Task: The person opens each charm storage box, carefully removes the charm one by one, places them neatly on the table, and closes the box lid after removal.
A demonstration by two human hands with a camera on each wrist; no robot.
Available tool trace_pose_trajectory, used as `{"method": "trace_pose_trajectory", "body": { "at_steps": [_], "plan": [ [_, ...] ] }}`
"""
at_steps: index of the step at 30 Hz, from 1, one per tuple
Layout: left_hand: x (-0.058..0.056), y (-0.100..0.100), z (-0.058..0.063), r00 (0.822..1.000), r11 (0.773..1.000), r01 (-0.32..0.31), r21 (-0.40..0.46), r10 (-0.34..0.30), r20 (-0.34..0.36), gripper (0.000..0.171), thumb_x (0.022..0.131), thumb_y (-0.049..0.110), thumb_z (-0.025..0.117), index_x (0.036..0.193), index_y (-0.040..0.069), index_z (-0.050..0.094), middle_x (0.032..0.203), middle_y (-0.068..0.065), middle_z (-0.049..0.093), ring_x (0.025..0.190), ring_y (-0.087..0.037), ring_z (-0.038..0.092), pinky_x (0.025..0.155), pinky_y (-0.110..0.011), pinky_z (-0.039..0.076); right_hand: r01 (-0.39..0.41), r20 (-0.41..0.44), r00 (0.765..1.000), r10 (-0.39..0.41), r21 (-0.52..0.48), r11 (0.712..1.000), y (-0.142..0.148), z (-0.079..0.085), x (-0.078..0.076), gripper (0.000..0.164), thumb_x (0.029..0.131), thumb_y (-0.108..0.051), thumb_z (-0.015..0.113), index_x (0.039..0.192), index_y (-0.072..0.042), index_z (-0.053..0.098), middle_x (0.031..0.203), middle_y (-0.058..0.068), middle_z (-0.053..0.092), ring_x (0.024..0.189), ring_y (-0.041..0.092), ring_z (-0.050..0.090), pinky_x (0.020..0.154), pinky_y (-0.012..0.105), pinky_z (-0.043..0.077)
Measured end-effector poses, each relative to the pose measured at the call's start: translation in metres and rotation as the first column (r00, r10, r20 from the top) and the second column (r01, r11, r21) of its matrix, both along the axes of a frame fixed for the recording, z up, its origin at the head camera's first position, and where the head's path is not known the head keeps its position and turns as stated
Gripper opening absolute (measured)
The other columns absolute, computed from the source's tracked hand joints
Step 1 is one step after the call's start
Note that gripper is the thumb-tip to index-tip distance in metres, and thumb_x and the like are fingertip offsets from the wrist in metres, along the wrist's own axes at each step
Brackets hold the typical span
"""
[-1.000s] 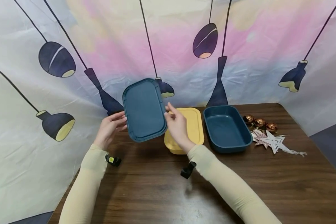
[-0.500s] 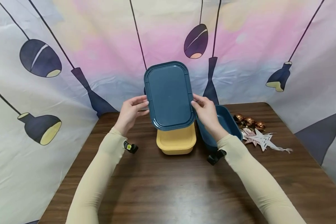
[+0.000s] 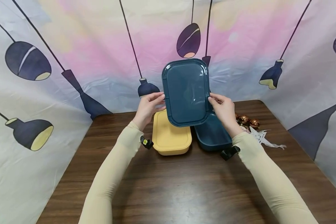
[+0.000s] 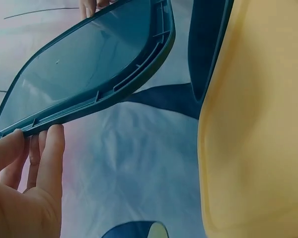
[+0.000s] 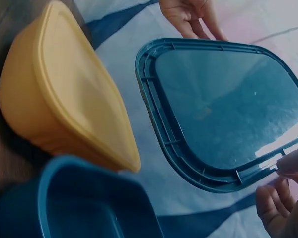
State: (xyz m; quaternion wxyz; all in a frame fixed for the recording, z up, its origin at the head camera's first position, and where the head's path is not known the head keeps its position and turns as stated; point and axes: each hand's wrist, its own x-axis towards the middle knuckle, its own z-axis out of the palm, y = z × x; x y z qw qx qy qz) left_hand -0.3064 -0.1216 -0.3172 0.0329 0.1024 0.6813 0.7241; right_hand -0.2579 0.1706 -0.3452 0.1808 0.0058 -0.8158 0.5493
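A dark blue rectangular lid (image 3: 187,93) with rounded corners is held up, tilted, above the containers. My left hand (image 3: 148,107) pinches its left edge between thumb and fingers. On the opposite edge, the right hand (image 3: 223,109) pinches it the same way. Grooves and small ribs run round the lid's rim, plain in the right wrist view on the lid (image 5: 223,109). Below it stands a yellow container (image 3: 170,137) with its yellow lid on. Beside that is an open dark blue container (image 3: 212,133), partly hidden by the raised lid and the right hand.
Copper-coloured ball ornaments (image 3: 244,119) and a white star ornament (image 3: 258,135) with a ribbon lie right of the blue container. The brown wooden table (image 3: 168,186) ends at a cloth backdrop (image 3: 100,56) printed with lamps.
Both hands have carried the blue lid to the right, from left of the yellow container to over the gap between the two containers. It has also turned more upright. The camera view has shifted.
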Motion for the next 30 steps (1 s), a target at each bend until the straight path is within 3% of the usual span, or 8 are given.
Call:
{"method": "trace_pose_trajectory", "body": {
  "at_steps": [6, 12, 15, 20, 23, 27, 30],
  "plan": [
    [-0.002, 0.013, 0.000, 1.000, 0.995, 0.015, -0.102, -0.015, 0.001, 0.039, 0.098, 0.021, 0.069, 0.135, 0.007, 0.066, 0.119, -0.010, 0.068, 0.089, -0.019, 0.068, 0.081, -0.033, 0.059, -0.014, 0.048, 0.999, 0.013, 0.003, 1.000, 0.015, -0.002, 0.000, 0.042, 0.106, -0.035, 0.053, 0.142, -0.014, 0.061, 0.114, 0.017, 0.069, 0.094, 0.018, 0.063, 0.087, 0.041, 0.055],
    [-0.003, 0.024, 0.001, 0.999, 0.993, 0.032, -0.116, -0.035, -0.019, 0.039, 0.098, 0.022, 0.069, 0.134, 0.009, 0.067, 0.123, -0.013, 0.067, 0.085, -0.017, 0.067, 0.084, -0.034, 0.058, -0.025, 0.083, 0.996, 0.028, -0.043, 0.999, 0.026, -0.002, 0.003, 0.044, 0.106, -0.034, 0.053, 0.143, -0.009, 0.059, 0.114, 0.017, 0.068, 0.095, 0.015, 0.065, 0.083, 0.025, 0.055],
    [-0.003, 0.029, 0.001, 0.998, 0.993, 0.044, -0.111, -0.048, -0.031, 0.038, 0.098, 0.020, 0.069, 0.134, 0.008, 0.067, 0.121, -0.015, 0.067, 0.090, -0.020, 0.068, 0.088, -0.035, 0.057, -0.040, 0.087, 0.995, 0.047, -0.079, 0.996, 0.031, -0.001, 0.004, 0.045, 0.106, -0.032, 0.053, 0.142, -0.005, 0.059, 0.113, 0.015, 0.069, 0.097, 0.016, 0.065, 0.084, 0.023, 0.054],
    [-0.003, 0.037, 0.001, 0.997, 0.993, 0.062, -0.101, -0.066, -0.039, 0.038, 0.098, 0.018, 0.069, 0.134, 0.007, 0.066, 0.124, -0.015, 0.067, 0.107, -0.029, 0.068, 0.092, -0.037, 0.056, -0.050, 0.106, 0.993, 0.061, -0.098, 0.994, 0.040, 0.002, 0.005, 0.044, 0.106, -0.031, 0.053, 0.141, -0.004, 0.060, 0.120, 0.015, 0.070, 0.105, 0.019, 0.066, 0.096, 0.034, 0.052],
    [-0.003, 0.042, 0.000, 0.996, 0.993, 0.072, -0.095, -0.076, -0.043, 0.037, 0.098, 0.016, 0.069, 0.134, 0.006, 0.067, 0.129, -0.014, 0.066, 0.112, -0.032, 0.066, 0.092, -0.037, 0.055, -0.050, 0.127, 0.990, 0.066, -0.129, 0.990, 0.044, 0.003, 0.006, 0.041, 0.106, -0.029, 0.054, 0.136, -0.003, 0.063, 0.120, 0.012, 0.070, 0.101, 0.012, 0.068, 0.102, 0.041, 0.048],
    [-0.003, 0.049, -0.002, 0.994, 0.992, 0.091, -0.087, -0.096, -0.052, 0.036, 0.098, 0.014, 0.068, 0.133, 0.006, 0.067, 0.134, -0.011, 0.064, 0.115, -0.028, 0.066, 0.093, -0.035, 0.055, -0.081, 0.153, 0.981, 0.123, -0.256, 0.963, 0.051, 0.001, 0.004, 0.040, 0.107, -0.024, 0.051, 0.135, 0.003, 0.061, 0.105, -0.004, 0.073, 0.095, 0.000, 0.068, 0.101, 0.034, 0.050],
    [-0.001, 0.055, -0.003, 0.991, 0.989, 0.119, -0.087, -0.124, -0.049, 0.036, 0.099, 0.012, 0.067, 0.135, 0.005, 0.066, 0.135, -0.011, 0.064, 0.115, -0.026, 0.066, 0.095, -0.036, 0.054, -0.104, 0.158, 0.970, 0.184, -0.415, 0.904, 0.058, 0.000, 0.003, 0.040, 0.108, -0.021, 0.048, 0.137, 0.005, 0.057, 0.096, -0.012, 0.072, 0.103, 0.005, 0.069, 0.100, 0.029, 0.049]
  ]
}}
